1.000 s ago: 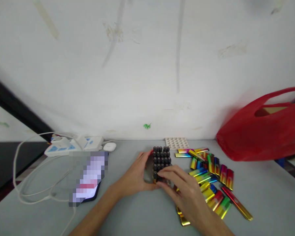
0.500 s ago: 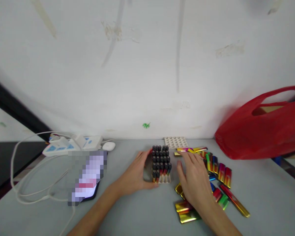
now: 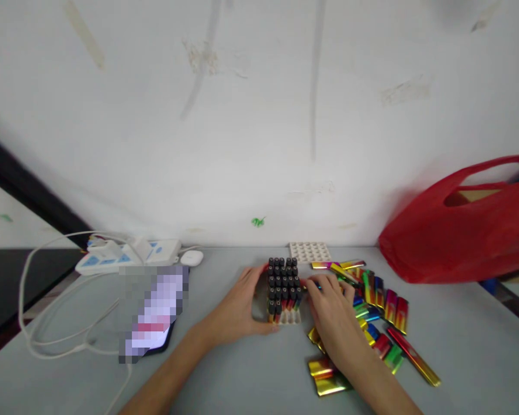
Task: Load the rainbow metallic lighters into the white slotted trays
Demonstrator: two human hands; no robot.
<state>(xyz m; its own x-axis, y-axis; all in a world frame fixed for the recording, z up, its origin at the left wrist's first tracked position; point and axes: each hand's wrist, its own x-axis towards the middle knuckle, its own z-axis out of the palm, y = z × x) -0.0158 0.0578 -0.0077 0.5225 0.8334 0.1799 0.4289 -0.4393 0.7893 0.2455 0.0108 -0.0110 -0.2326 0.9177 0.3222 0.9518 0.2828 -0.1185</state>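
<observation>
Several slim black-topped pieces [image 3: 284, 281] with shiny red-and-yellow lower parts stand upright in tight rows in a white holder [image 3: 290, 317]. Holes show at its near right corner. My left hand [image 3: 241, 302] curves round the left side, thumb at the near corner and fingers at the far one, with a gap at the palm. My right hand [image 3: 331, 302] is close to the right side of the rows, fingers bent together. A small shiny bit shows at its fingertips, but the thing is mostly hidden. Under and beyond this hand lie loose shiny metallic-coloured pieces [image 3: 390, 304].
A second white holed plate [image 3: 310, 252] lies by the wall. On the left are a phone [image 3: 155, 317], a power strip [image 3: 130, 256], a white earbud case [image 3: 192, 257] and looping white cables [image 3: 47, 354]. A red bag [image 3: 454, 236] stands at the right.
My right hand has moved left from above the loose pieces to beside the rows, and its fingers have drawn together. My left hand keeps its place at the holder.
</observation>
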